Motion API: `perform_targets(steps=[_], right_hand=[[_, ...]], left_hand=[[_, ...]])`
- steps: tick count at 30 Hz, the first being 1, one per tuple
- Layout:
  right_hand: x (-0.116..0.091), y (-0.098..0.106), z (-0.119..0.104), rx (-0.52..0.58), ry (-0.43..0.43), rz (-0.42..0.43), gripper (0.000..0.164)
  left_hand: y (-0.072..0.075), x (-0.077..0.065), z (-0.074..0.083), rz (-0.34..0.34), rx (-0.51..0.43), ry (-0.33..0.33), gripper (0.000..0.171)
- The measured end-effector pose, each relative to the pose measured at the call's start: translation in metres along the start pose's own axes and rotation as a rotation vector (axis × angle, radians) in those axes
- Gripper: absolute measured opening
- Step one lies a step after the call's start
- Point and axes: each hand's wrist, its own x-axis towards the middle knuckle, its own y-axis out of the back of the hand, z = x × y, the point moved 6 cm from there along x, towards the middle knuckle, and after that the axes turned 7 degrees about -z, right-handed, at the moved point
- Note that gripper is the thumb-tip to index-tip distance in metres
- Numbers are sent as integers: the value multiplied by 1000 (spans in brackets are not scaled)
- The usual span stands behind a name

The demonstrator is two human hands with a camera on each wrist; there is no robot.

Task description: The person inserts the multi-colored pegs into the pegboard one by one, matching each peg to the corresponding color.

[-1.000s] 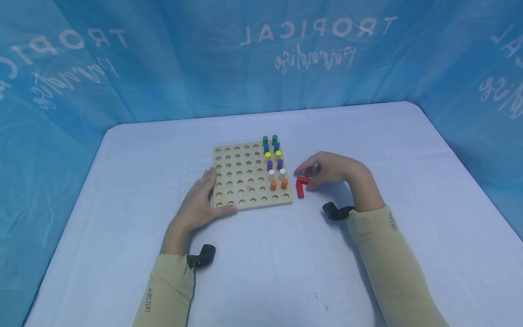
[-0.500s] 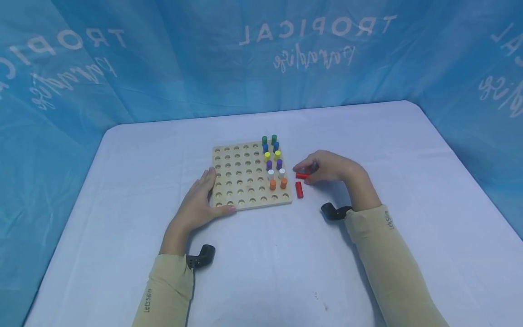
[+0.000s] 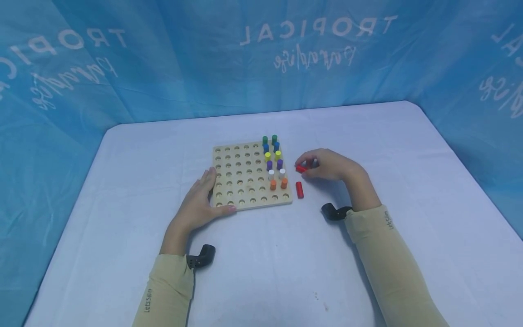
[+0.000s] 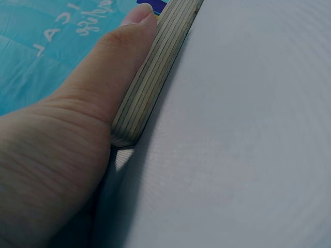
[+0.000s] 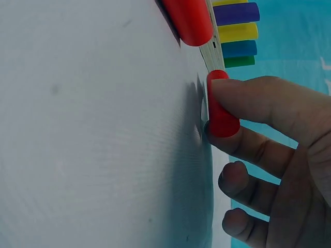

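A square wooden pegboard [image 3: 240, 181] lies on the table, rows of round holes in its top. Paired pegs stand upright along its right side: green, blue, yellow, purple [image 3: 269, 165], white and orange [image 3: 273, 185]. My left hand [image 3: 195, 204] rests at the board's near left corner, fingers along the left edge. Its straight thumb [image 4: 111, 72] lies against the near edge in the left wrist view. Right of the board, my right hand [image 3: 328, 164] pinches a red peg [image 5: 221, 111] between thumb and index finger. Another red peg [image 3: 300, 190] lies on the cloth nearby.
A white cloth [image 3: 261, 272] covers the table. Blue printed curtains [image 3: 261, 68] hang behind it and at both sides. Each wrist wears a black camera, one by the left sleeve [image 3: 202, 256] and one by the right [image 3: 336, 211].
My right hand has taken a red peg in a pinch and shifted it slightly away from the other red peg, toward the far side. The left hand and board have stayed put.
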Motion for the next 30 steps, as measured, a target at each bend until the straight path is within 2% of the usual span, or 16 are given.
perform_targets(steps=[9, 13, 22, 30], right_hand=[[-3, 4, -1, -28, -7, 33, 47], [-5, 5, 0, -8, -12, 52, 44], [-7, 11, -11, 17, 64, 130, 43], [-18, 20, -28, 82, 144, 182, 40]], left_hand=[[-1, 0, 0, -2, 1, 7, 134], [-1, 1, 1, -5, -8, 2, 134], [-1, -2, -1, -3, -9, 11, 133], [0, -1, -1, 2, -6, 5, 132]])
